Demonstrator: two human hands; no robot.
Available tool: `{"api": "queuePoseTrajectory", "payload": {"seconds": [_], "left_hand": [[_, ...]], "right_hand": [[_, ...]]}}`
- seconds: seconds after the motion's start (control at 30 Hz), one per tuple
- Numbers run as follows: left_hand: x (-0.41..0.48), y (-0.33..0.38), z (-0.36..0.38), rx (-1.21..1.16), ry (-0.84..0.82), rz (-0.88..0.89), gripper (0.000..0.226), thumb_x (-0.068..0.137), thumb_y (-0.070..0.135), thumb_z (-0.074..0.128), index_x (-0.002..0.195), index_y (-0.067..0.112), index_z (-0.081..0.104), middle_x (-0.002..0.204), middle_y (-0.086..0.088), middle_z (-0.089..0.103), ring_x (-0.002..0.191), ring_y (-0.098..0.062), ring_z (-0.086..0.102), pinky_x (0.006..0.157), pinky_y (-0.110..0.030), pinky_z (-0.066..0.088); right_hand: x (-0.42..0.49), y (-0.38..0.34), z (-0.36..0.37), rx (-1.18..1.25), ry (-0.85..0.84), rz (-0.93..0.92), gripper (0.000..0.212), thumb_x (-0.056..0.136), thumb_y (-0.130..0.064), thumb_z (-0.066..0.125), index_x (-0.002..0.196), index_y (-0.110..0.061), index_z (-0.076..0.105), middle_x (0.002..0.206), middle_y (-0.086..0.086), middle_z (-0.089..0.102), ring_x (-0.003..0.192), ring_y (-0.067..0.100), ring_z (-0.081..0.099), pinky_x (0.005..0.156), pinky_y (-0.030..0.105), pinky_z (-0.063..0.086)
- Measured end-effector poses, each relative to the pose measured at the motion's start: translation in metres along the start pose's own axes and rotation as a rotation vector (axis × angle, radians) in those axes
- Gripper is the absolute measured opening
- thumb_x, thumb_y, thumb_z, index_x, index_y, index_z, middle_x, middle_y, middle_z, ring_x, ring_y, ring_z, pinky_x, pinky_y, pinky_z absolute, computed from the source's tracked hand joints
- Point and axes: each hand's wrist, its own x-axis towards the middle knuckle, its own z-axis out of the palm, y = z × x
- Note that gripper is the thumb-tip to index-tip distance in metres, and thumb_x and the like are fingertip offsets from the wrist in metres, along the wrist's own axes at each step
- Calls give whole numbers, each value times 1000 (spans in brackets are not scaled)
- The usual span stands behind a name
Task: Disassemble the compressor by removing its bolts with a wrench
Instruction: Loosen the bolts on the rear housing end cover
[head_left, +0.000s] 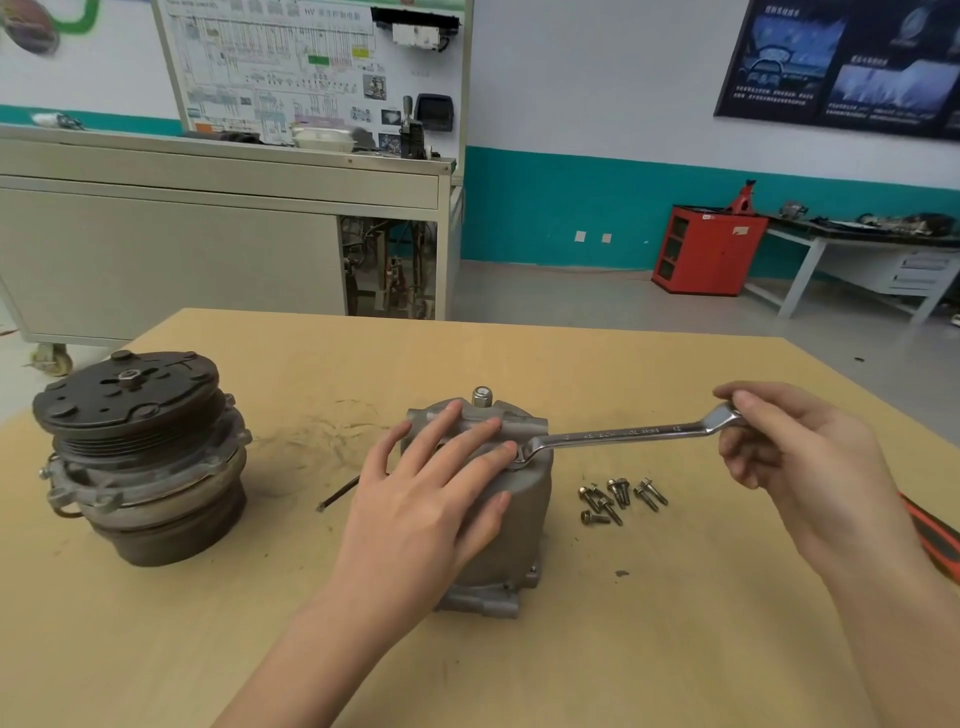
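Several small steel bolts (621, 496) with washers lie loose in a cluster on the tan wooden counter (675, 623). They are just right of the grey cast-metal compressor housing (524, 519), which stands upright mid-counter, so much of the unbolting looks done. A dark, ribbed clutch pulley section (135, 457) stands well apart at the left, already separated. A silvery capped fitting (482, 397) rises from the housing's rear top. Of the two hands, the left hand (426, 499) lies flat, fingers straight, pressing the matte housing top. The right hand (795, 447) curls around the far end of a long polished chrome wrench (623, 434). Its ring end sits beside the left fingertips, probably on a remaining bolt, hidden from view
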Motion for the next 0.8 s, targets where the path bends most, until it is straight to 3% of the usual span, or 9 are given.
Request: {"api": "queuePoseTrajectory", "payload": {"seconds": [0.2,0.37,0.5,0.6,0.7,0.8], "left_hand": [[1,0,5,31,19,3,37,94,35,44,110,21,74,123,3,67,122,-26,59,94,-42,49],[1,2,4,40,-2,3,37,95,36,42,111,23,73,126,3,66,123,-24,58,95,-44,48],[1,3,3,51,4,-7,36,93,35,44,108,23,74,129,-1,64,121,-26,60,93,-48,50],[1,5,3,66,19,-6,35,92,34,45,105,24,75,128,-3,64,118,-26,62,91,-51,51],[4,8,1,70,14,-39,35,90,35,44,104,26,75,130,-6,63,116,-27,63,91,-53,49],[1,10,-4,36,11,-87,35,90,34,44,104,29,75,134,-8,60,117,-30,62,93,-53,49]], "right_hand": [[36,-5,9,-55,-74,160,3,95,-6,51,96,-9,51,52,7,59,41,12,50,40,20,39],[79,-6,45,-215,-148,211,12,96,-9,50,105,-1,53,60,9,56,44,13,47,45,23,37],[105,-15,92,-557,-173,37,9,95,-17,52,102,-11,49,64,7,62,45,13,52,42,21,39],[108,-23,138,-861,-291,-135,16,94,-30,54,92,-14,54,70,2,62,51,12,58,51,24,46],[99,-26,184,-1143,-344,-283,24,92,-34,58,103,-13,58,87,4,60,76,21,62,69,32,50],[83,-28,221,-1255,-399,-408,23,93,-26,59,112,-14,57,106,7,60,95,24,56,70,32,40]]}}
